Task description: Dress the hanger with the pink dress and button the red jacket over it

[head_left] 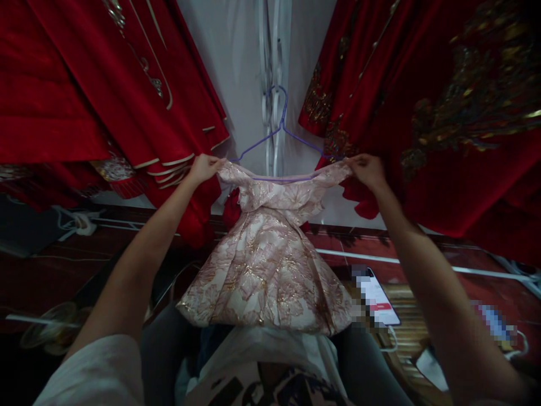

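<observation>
A small pink and cream brocade dress [270, 265] with gold threads hangs in front of me on a purple hanger [282, 127]. My left hand [207, 167] pinches the dress's left shoulder edge at the hanger's end. At the opposite end, my right hand [367, 169] has its fingers closed on the other shoulder edge. The neckline is stretched between both hands, and the skirt flares out over my lap. The hanger's hook lies against white vertical rods [270, 107]; whether it is hooked there I cannot tell.
Red embroidered garments [169, 101] hang on the left, and more red garments [422, 113] with gold decoration on the right. A phone [382, 301] lies on a slatted wooden surface [403, 299] at the lower right. A white rail [359, 256] runs low across the right side.
</observation>
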`<action>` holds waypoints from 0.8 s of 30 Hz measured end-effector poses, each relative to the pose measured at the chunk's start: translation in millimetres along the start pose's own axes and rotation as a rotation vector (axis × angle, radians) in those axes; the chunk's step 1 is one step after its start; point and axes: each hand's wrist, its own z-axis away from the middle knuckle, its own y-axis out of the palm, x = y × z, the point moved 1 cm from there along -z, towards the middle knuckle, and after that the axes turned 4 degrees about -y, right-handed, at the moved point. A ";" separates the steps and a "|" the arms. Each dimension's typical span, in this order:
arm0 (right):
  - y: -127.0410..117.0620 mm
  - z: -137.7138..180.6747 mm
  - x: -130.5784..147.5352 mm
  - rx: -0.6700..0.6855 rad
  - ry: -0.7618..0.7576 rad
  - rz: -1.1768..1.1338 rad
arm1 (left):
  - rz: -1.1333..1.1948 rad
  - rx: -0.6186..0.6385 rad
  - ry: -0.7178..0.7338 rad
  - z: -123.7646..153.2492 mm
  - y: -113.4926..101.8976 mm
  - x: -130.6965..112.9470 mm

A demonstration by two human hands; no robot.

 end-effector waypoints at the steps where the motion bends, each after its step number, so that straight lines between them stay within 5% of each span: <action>1: -0.8 5.0 -7.9 0.023 0.058 0.026 | -0.081 0.037 -0.026 4.7 -1.1 5.4; 5: 1.5 34.7 -16.8 0.312 0.134 0.054 | -0.265 0.429 -0.064 27.6 5.3 3.8; 9: 5.8 58.2 11.4 0.632 -0.049 -0.015 | -0.253 0.733 0.127 46.4 24.2 -35.9; 16: 1.2 49.7 76.9 0.345 -0.476 -0.009 | -0.070 0.230 0.668 43.2 74.4 -109.1; 20: 3.9 28.7 73.0 0.211 -0.524 0.073 | -0.050 0.269 0.740 44.4 102.1 -113.9; 24: -3.9 11.2 42.9 0.234 -0.465 0.292 | 0.003 0.266 0.699 51.7 105.4 -108.2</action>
